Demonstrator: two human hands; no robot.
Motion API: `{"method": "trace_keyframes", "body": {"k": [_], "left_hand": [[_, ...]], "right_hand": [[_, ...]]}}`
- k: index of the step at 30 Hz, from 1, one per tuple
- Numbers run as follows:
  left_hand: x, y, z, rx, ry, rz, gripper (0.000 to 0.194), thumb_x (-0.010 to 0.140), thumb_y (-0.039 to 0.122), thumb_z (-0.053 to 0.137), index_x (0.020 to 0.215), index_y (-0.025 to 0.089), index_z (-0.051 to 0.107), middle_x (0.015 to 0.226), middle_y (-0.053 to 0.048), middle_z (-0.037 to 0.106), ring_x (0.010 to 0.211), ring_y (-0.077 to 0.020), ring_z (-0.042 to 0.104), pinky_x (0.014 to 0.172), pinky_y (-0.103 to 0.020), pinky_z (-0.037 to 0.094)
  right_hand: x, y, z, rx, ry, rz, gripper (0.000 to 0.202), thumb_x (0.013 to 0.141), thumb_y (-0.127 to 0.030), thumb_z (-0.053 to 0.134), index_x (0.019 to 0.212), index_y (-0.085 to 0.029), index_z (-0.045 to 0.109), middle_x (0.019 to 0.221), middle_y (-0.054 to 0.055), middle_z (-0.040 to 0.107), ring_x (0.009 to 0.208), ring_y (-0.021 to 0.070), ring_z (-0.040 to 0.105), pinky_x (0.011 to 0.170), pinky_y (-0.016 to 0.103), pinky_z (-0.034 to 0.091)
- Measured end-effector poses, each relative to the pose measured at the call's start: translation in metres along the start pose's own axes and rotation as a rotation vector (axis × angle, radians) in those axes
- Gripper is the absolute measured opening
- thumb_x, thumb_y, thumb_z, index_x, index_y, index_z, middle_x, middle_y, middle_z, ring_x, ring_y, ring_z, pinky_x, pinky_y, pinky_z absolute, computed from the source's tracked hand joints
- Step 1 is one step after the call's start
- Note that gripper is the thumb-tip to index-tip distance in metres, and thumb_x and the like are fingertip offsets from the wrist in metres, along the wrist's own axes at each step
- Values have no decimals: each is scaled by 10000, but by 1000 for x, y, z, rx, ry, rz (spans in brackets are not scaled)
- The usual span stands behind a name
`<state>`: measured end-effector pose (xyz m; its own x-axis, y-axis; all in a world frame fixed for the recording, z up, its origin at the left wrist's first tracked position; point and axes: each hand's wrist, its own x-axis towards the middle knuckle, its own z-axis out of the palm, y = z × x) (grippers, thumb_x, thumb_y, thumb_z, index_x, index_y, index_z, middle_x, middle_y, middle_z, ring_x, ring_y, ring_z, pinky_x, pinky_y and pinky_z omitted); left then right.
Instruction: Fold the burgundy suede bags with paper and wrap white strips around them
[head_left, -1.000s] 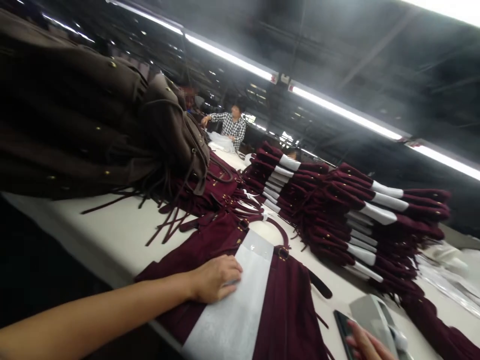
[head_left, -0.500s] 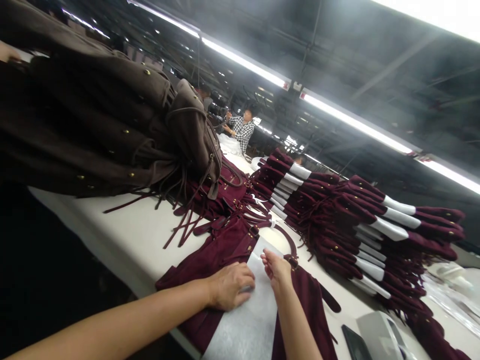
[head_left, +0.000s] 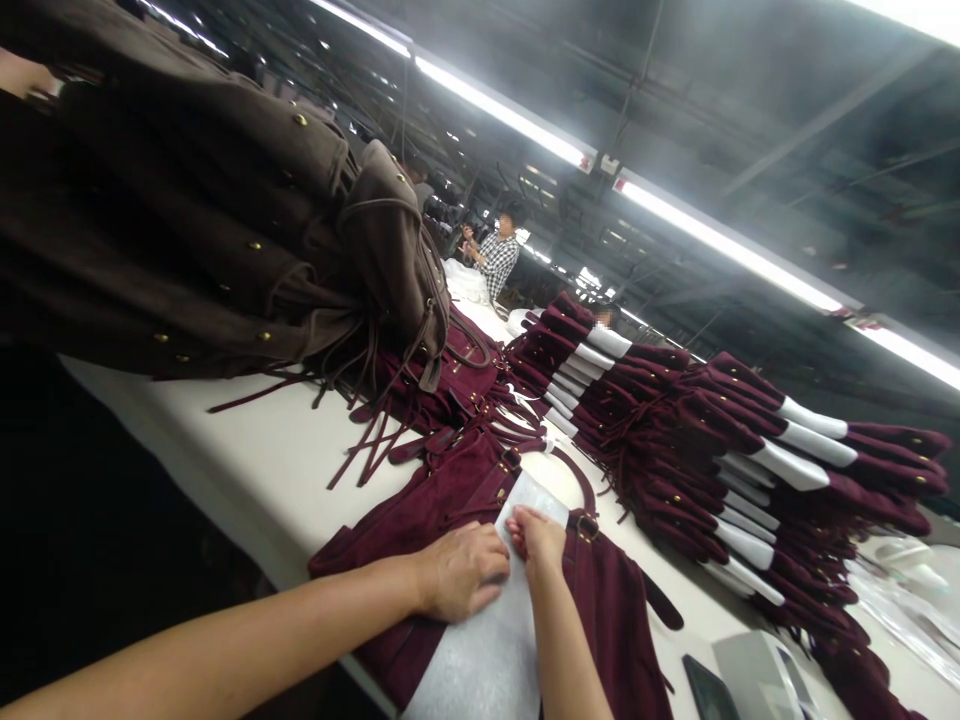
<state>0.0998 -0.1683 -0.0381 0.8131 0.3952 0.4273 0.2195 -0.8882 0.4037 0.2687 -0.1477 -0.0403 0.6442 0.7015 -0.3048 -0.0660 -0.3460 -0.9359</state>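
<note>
Dark maroon suede bag [head_left: 609, 592]: lying flat on the white tabletop [head_left: 247, 440], curved maroon handle [head_left: 581, 474] pointing away from the wearer.
Long pale-grey smooth strip [head_left: 480, 660]: laid over the bag's middle, long axis running from the picture's bottom edge up toward the handle, leaning right.
Left hand [head_left: 465, 572]: palm down on the strip, fingers loosely curled; cannot tell whether gripping anything.
Right hand [head_left: 541, 540]: near the strip's far end, fingertips bunched narrowly; cannot tell whether pinching anything.

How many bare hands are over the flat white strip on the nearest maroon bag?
2: the bare left hand at the left edge of the flat white strip, the right hand farther up.
</note>
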Motion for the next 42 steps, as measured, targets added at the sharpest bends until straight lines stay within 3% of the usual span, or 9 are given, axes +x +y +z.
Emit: {"method": "trace_keyframes", "body": {"k": [8, 14, 19, 23, 30, 33, 37, 40, 42], "left_hand": [[0, -1, 0, -2, 0, 7, 129, 822, 234, 661, 946, 212, 635, 1048, -50, 649, 1014, -234, 581, 918, -380, 458], [0, 0, -1, -34, -9, 16, 136, 812, 221, 666, 946, 202, 645, 1041, -42, 662, 1003, -226, 579, 901, -360, 465], [0, -3, 3, -52, 2, 16, 153, 807, 233, 673, 957, 213, 651, 1055, -38, 664, 1010, -226, 579, 920, -369, 456], [1, -3, 3, -51, -3, 22, 135, 805, 225, 664, 938, 207, 649, 1038, -37, 662, 989, -222, 580, 889, -360, 467], [0, -1, 1, -62, 1, 10, 143, 798, 210, 664, 940, 208, 644, 1028, -37, 672, 986, -230, 581, 893, -379, 457], [1, -2, 2, -76, 7, 17, 146, 793, 200, 659, 938, 209, 645, 1025, -40, 676, 984, -235, 582, 897, -379, 457], [1, -3, 2, -100, 14, 22, 165, 785, 168, 659, 946, 203, 650, 1041, -32, 678, 1006, -230, 576, 948, -383, 445], [0, -5, 4, -118, 27, 17, 190, 778, 141, 661, 958, 199, 651, 1063, -35, 674, 1002, -220, 581, 956, -372, 454], [-2, -7, 4, -106, 49, 18, 204, 783, 145, 661, 979, 202, 647, 1089, -48, 665, 1013, -222, 584, 954, -373, 466]], "right_hand": [[2, -1, -3, -184, -50, -39, 184, 810, -149, 630, 727, -191, 472, 513, 12, 620, 413, 113, 564, 383, 170, 413], [1, -2, -11, -447, -81, -140, 210, 816, -228, 627, 711, -214, 446, 377, -37, 518, 303, 120, 457, 322, 185, 287], [-3, 4, -21, -609, -123, -244, 204, 790, -261, 656, 719, -213, 470, 347, -46, 494, 306, 133, 454, 356, 203, 269], [-7, 9, -24, -652, -111, -336, 158, 783, -302, 653, 856, -198, 560, 368, -66, 503, 349, 151, 485, 391, 221, 299], [-11, 8, -29, -637, -130, -422, 405, 758, -376, 672, 1136, -229, 674, 503, -42, 600, 521, 185, 609, 555, 250, 436], [-7, 4, -28, -644, -145, -411, 499, 747, -382, 694, 1218, -222, 648, 572, -21, 646, 550, 193, 629, 586, 260, 454], [-8, -7, -26, -639, -200, -372, 650, 817, -421, 630, 1385, -135, 494, 449, -35, 568, 388, 186, 537, 469, 260, 404], [-27, -20, -44, -581, -136, -414, 714, 892, -471, 503, 1472, -95, 324, 522, -15, 614, 437, 189, 570, 482, 262, 415], [-48, -26, -72, -598, -2, -527, 608, 901, -498, 470, 1409, -166, 438, 694, 21, 686, 610, 200, 646, 627, 289, 477]]}}
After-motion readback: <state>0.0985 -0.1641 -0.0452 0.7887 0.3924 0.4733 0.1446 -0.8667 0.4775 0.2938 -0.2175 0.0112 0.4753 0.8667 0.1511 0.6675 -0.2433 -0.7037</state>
